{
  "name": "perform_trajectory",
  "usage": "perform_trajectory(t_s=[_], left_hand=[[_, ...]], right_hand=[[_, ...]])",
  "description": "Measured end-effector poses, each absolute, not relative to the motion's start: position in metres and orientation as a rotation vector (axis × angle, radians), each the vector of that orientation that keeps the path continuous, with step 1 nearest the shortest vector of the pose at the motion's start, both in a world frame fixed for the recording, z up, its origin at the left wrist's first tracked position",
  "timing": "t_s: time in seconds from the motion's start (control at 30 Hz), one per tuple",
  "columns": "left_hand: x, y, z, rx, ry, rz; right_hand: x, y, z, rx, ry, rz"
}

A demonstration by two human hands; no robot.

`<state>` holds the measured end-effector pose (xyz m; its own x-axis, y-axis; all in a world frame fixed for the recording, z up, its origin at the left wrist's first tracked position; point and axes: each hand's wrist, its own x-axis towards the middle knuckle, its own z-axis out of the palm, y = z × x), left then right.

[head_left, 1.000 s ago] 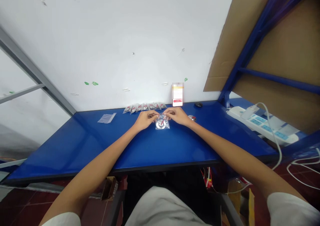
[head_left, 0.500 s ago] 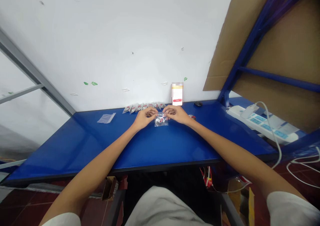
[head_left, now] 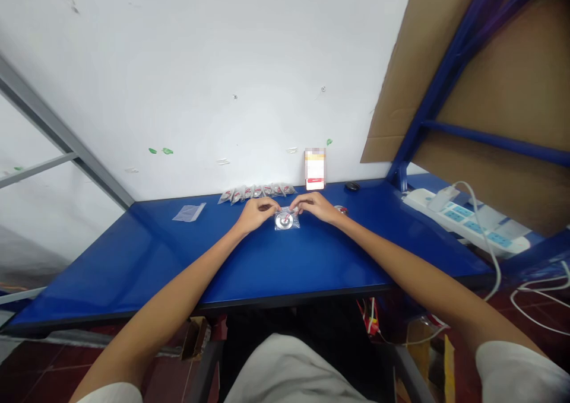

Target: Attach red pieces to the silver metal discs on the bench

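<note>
A small clear plastic bag (head_left: 287, 219) with a round silvery metal piece and a red mark inside is between my hands, over the middle of the blue table. My left hand (head_left: 259, 213) pinches its upper left corner between thumb and fingers. At the upper right corner, my right hand (head_left: 315, 206) has its thumb and fingertips closed on the bag too. Just behind my hands lies a row of several filled plastic bags (head_left: 257, 192) with red marks. Partly hidden by my right wrist is a small metallic and red item (head_left: 341, 209).
An unfilled clear bag (head_left: 189, 212) lies left on the blue table (head_left: 267, 272). A phone (head_left: 315, 170) with a lit screen leans on the wall. Near it sits a black round object (head_left: 351, 186). At the right, a white power strip (head_left: 467, 220) has a plug and cable.
My hands and the bag have come slightly down and nearer to me. The bag lies flatter, and the metal piece shows more clearly. Both hands keep their pinch at its top corners.
</note>
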<state>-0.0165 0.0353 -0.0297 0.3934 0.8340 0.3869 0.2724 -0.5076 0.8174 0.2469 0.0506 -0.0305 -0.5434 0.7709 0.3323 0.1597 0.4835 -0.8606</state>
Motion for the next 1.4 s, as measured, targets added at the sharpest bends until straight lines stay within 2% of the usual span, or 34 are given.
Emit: perform_trajectory(t_s=[0.23,0.43,0.6,0.8,1.1,1.27,1.4], left_hand=[[-0.006,0.033,-0.036,1.983,1.011,1.133],[-0.012,0.036,-0.031,2.085,1.09,0.889],[-0.019,0.041,-0.032,2.189,1.01,0.929],[-0.022,0.043,-0.032,2.164,0.837,0.949],[-0.023,0.039,-0.027,2.118,1.029,0.848],[-0.019,0.036,-0.024,2.024,0.99,0.76],[-0.019,0.036,-0.024,2.035,0.95,0.706]], right_hand=[[0.238,0.05,-0.039,-0.772,-1.933,0.972],[0.237,0.048,-0.035,-0.808,-1.957,0.935],[0.244,0.055,-0.038,-0.859,-2.026,0.982],[0.247,0.055,-0.036,-0.808,-2.105,0.84],[0.244,0.045,-0.034,-0.604,-2.285,0.463],[0.241,0.039,-0.031,-0.539,-2.245,0.405],[0.241,0.036,-0.028,-0.568,-2.236,0.496]])
